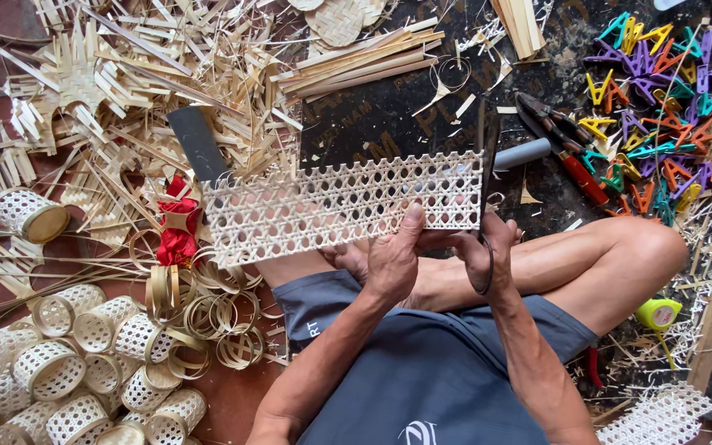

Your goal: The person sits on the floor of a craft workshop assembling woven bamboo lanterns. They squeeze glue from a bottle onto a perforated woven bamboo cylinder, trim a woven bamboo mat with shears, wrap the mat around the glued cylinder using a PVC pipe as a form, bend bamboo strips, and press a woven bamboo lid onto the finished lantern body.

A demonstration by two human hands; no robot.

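While left hand (391,259) grips one woven strip (344,204), right hand (488,251) works one scissors (488,177).

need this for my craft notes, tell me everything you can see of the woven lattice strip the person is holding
The woven lattice strip is a long, pale openwork panel, apparently thin bamboo or rattan, with small hexagon-like holes. It is held about level, slightly higher at the right, above the person's crossed legs. The left hand pinches its lower edge with the thumb on the face. The right hand works dark scissors along its right end.
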